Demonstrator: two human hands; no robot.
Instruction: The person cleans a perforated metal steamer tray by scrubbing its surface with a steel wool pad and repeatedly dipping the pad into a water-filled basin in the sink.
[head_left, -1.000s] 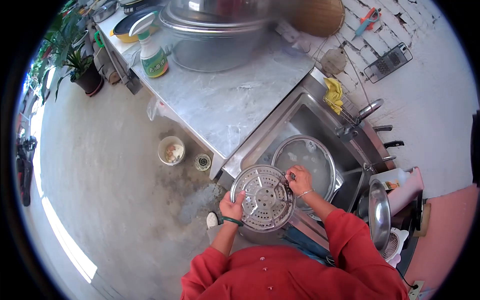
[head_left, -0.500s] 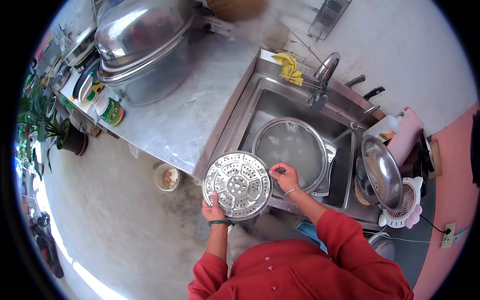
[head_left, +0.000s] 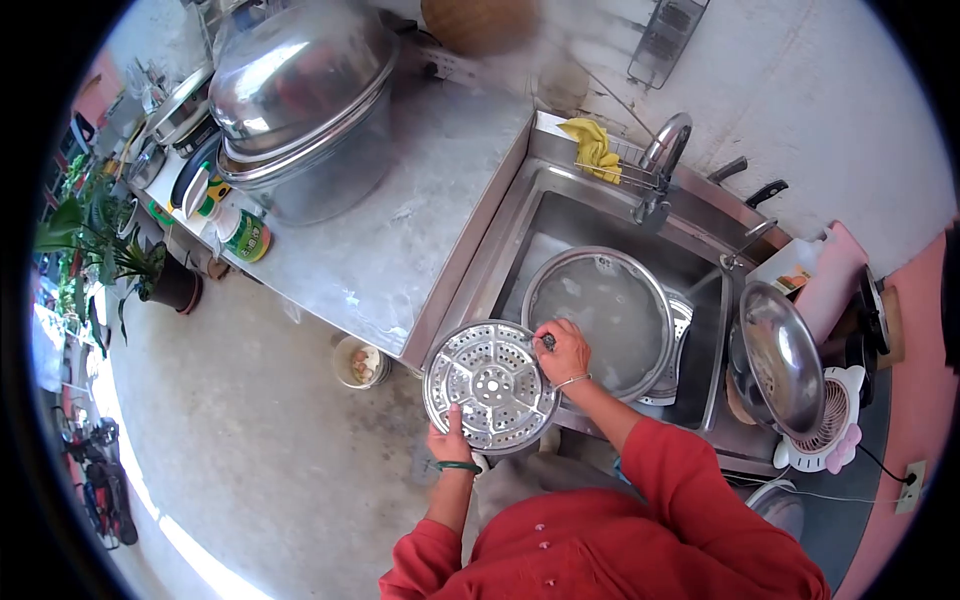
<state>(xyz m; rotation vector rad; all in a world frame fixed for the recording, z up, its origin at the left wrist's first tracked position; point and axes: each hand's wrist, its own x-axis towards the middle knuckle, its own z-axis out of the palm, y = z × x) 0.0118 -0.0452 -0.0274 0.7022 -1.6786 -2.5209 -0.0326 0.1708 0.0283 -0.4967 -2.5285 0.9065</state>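
A round, perforated metal steamer rack [head_left: 491,372] is held tilted over the front left edge of the sink. My left hand [head_left: 449,437] grips its lower left rim, thumb lying on the upper face. At the rack's right rim is my right hand [head_left: 566,352], its fingers closed round a small dark steel wool scrubber [head_left: 548,342]; most of the scrubber is hidden by the fingers. Just behind, in the sink [head_left: 712,400], stands a large round metal basin [head_left: 668,310] with cloudy water in it.
A faucet [head_left: 668,150] rises behind the sink, near a yellow cloth [head_left: 593,150] on a wire rack. Metal bowls [head_left: 783,350] and a white basket [head_left: 830,415] stand to the right. Left, the counter carries a large lidded pot [head_left: 300,90] and a spray bottle [head_left: 243,233]. A bucket [head_left: 357,362] stands below.
My right hand has shifted left and up along the rack's right rim with the scrubber. The left hand keeps its grip. The whole view has shifted slightly.
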